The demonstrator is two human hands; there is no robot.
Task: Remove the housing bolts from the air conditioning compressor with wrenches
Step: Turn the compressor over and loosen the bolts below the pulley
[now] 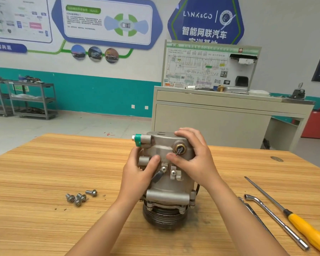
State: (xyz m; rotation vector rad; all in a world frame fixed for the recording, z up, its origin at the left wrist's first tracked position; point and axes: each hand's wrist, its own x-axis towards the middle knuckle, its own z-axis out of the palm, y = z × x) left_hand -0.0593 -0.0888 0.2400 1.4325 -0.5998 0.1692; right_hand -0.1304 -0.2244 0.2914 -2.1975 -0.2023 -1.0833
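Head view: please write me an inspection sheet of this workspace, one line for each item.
Surface: wooden table, striped grain, with small dark specks.
Job's things: compressor stands pulley end down; four loose bolts lie to its left; L-shaped wrench lies to its right, untouched.
Clutter: yellow-handled tool beside the wrench.
Grips: left hand and right hand both hold the compressor's upper housing.
Cables: short dark lead at the brass fitting.
Surroundings: grey cabinet carrying a wiring-diagram board; shelf carts at far left; wall posters.
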